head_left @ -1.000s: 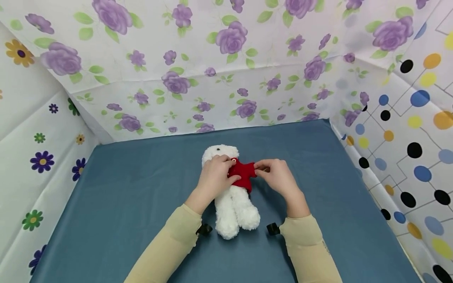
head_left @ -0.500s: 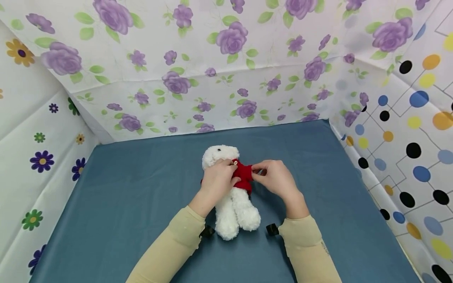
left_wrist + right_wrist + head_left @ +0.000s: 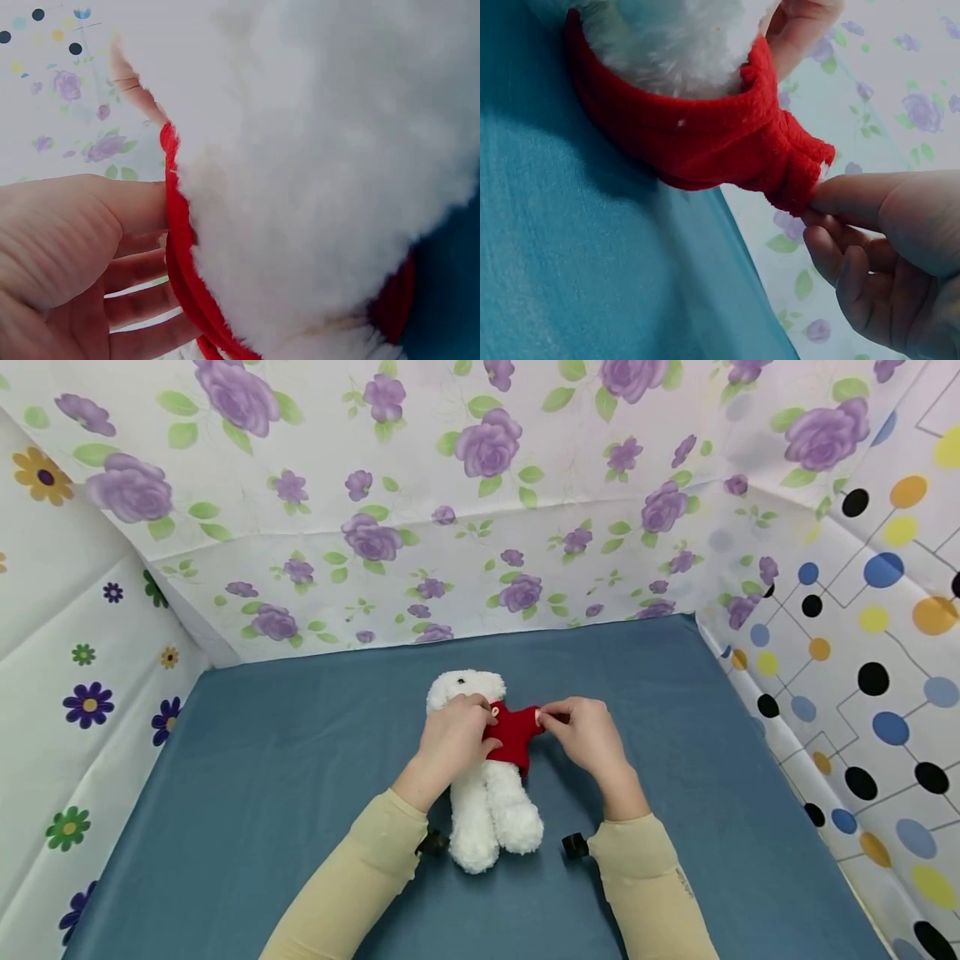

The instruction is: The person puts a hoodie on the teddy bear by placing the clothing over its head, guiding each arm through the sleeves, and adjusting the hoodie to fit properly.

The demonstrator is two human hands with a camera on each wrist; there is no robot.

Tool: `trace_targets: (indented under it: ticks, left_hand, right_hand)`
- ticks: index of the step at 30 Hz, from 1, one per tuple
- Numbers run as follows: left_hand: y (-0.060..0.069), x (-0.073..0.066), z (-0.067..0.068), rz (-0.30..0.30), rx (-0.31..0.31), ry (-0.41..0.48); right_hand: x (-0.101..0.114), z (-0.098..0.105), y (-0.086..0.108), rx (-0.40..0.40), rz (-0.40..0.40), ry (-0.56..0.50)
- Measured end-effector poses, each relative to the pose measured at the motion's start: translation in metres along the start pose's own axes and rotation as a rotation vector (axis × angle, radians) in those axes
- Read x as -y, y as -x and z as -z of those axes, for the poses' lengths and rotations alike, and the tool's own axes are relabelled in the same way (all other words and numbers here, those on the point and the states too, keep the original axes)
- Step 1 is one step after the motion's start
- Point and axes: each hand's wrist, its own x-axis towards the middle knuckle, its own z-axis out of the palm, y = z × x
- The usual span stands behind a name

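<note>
A white plush toy (image 3: 474, 818) lies on its back with its feet towards me, wearing a small red shirt (image 3: 516, 735). My left hand (image 3: 454, 735) lies across its chest and holds the shirt; in the left wrist view the thumb and fingers meet the red fabric's edge beside white fur. Between thumb and forefinger, my right hand (image 3: 588, 735) pinches the end of the sleeve on the right. A bit of white shows at that cuff (image 3: 823, 166). The left hand hides the shirt's left half and part of the toy's face.
A blue cloth (image 3: 300, 760) covers the table. Behind it hangs a curtain with purple flowers (image 3: 420, 485); patterned sheets stand on the left (image 3: 45, 610) and right (image 3: 862, 710). A small black wrist camera (image 3: 576, 846) sticks out from the right cuff.
My right hand moves in towards the toy's body, then back out to the right, stretching the sleeve. White now shows at the cuff. The legs shift slightly left.
</note>
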Motion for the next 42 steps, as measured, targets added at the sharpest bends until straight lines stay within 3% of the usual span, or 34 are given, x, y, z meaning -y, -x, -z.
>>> trace_targets:
  ticks: [4, 9, 12, 16, 19, 26, 29, 33, 36, 39, 42]
  left_hand:
    - [0.001, 0.002, 0.003, -0.002, -0.007, 0.015]
    - [-0.004, 0.005, 0.002, -0.017, -0.016, 0.033]
    - [-0.006, 0.004, 0.000, -0.042, -0.027, -0.017]
    - [-0.005, 0.001, -0.003, -0.076, -0.060, -0.082]
    - [-0.003, 0.002, -0.004, -0.061, -0.079, -0.078]
    - [0.002, 0.009, -0.005, 0.022, -0.091, -0.026]
    - [0.003, 0.010, -0.007, 0.023, -0.091, -0.007]
    - [0.001, 0.009, -0.007, 0.038, -0.063, -0.003]
    - [-0.002, 0.006, -0.005, 0.010, -0.022, -0.034]
    - [-0.006, 0.001, -0.005, -0.040, 0.035, -0.089]
    - [-0.009, -0.003, -0.006, -0.039, 0.077, -0.134]
  right_hand:
    - [-0.003, 0.000, -0.001, 0.038, -0.001, 0.006]
    - [0.001, 0.003, -0.001, 0.076, 0.120, 0.039]
    - [0.008, 0.002, -0.001, 0.066, 0.161, 0.061]
    - [0.012, -0.002, 0.000, 0.013, 0.135, 0.134]
    - [0.011, -0.006, -0.001, -0.020, 0.094, 0.153]
    - [-0.004, -0.006, -0.004, 0.036, 0.041, 0.027]
    - [-0.012, -0.002, -0.004, 0.044, 0.117, 0.010]
    - [-0.018, 0.003, -0.005, 0.024, 0.324, 0.089]
    - [-0.018, 0.006, -0.005, -0.005, 0.430, 0.139]
    - [-0.013, 0.006, -0.005, -0.002, 0.443, 0.138]
    - [-0.007, 0.003, -0.006, 0.032, 0.429, 0.147]
